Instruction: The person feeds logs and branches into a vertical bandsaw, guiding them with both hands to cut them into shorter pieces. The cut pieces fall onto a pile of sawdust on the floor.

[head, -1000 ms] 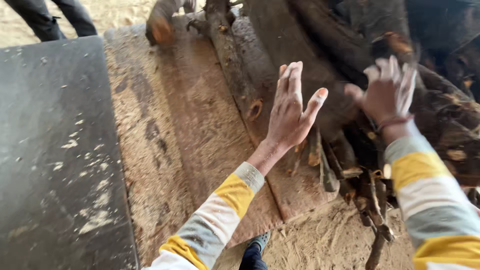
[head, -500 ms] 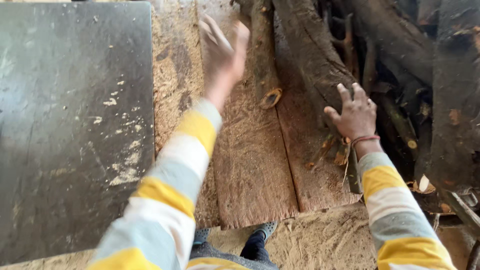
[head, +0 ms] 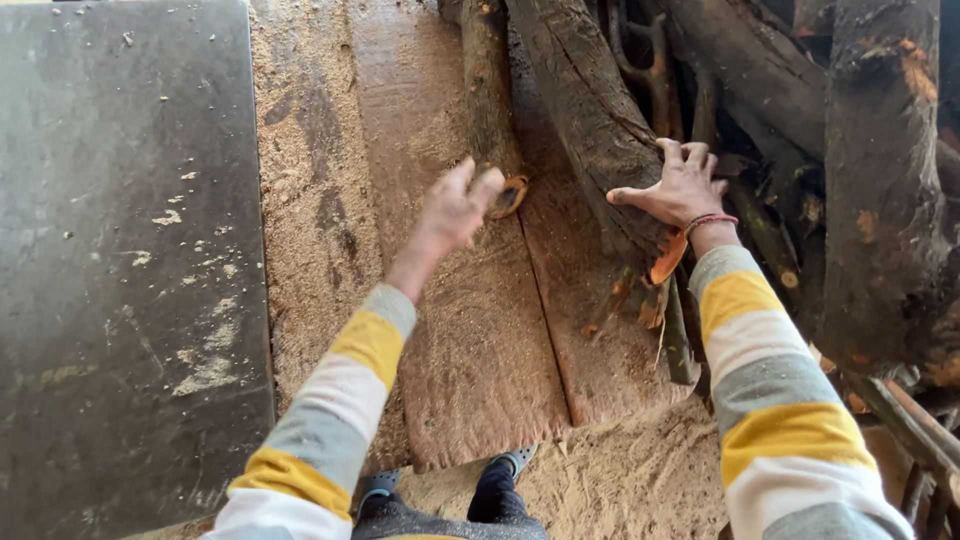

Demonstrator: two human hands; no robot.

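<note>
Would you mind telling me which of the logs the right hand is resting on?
The right hand rests on the thick dark log lying diagonally beside the thinner log, near its lower end.

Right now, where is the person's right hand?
In the head view, the right hand lies right of centre, resting on the end of a thick dark log, beside the flat wooden planks and across from the left hand.

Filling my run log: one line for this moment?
left hand: open, above thin bark-covered log | right hand: open, resting on thick dark log
</note>
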